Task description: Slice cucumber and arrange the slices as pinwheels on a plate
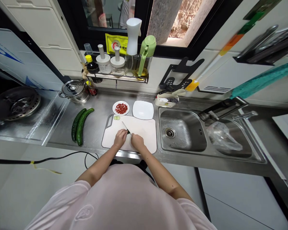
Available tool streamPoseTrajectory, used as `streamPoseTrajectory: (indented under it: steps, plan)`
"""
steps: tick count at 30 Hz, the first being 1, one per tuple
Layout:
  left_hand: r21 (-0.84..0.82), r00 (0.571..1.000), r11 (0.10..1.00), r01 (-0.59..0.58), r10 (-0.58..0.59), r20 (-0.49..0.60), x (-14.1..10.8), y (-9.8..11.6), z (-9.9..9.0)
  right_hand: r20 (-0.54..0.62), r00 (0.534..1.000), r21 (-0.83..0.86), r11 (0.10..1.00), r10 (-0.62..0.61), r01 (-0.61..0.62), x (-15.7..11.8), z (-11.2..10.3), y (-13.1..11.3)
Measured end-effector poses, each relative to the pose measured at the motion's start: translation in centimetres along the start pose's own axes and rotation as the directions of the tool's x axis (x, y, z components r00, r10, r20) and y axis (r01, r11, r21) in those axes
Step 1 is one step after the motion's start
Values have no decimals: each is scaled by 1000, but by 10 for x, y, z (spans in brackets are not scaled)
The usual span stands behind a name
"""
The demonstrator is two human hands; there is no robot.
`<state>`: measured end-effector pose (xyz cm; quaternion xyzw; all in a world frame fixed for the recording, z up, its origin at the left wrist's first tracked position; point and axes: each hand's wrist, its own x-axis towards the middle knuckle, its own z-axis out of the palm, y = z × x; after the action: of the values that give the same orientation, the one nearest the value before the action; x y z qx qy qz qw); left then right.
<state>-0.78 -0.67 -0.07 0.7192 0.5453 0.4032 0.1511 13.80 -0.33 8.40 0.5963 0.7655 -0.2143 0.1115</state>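
Note:
A knife [125, 125] points up and to the left over the white cutting board [146, 132]. My right hand [137, 141] is closed on its handle. Beside the blade, my left hand [120, 137] is closed near a small dark thing at its fingertips, too small to name. Thin green slices [116, 118] lie at the board's upper left corner. Behind the board are a white plate of red pieces [121, 108] and a bare white square plate [143, 110]. Two whole cucumbers [80, 126] rest on the steel counter to the left.
A lidded pot [75, 91] stands at the back left, near a wok [14, 103]. Right of the board is a sink [183, 129]; a plastic bag [223, 135] lies in the second basin. A shelf [117, 76] with bottles and jars hangs above the counter.

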Motion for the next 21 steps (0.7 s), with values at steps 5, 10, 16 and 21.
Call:
streamPoseTrajectory:
  steps: [5, 10, 16, 21]
  plan:
    - [1, 1000, 1000, 1, -1, -6, 0, 1, 0, 5, 1000, 0, 1000, 10, -10, -8, 5, 5]
    - [-5, 1000, 1000, 1, -1, -4, 0, 1, 0, 39, 999, -3, 1000, 31, -31, -21, 13, 16]
    - [-2, 1000, 1000, 0, 0, 6, 0, 1, 0, 37, 999, -9, 999, 35, -35, -29, 15, 19]
    - [-4, 1000, 1000, 9, -9, 6, 0, 3, 0, 52, 998, 0, 1000, 29, -29, -23, 11, 16]
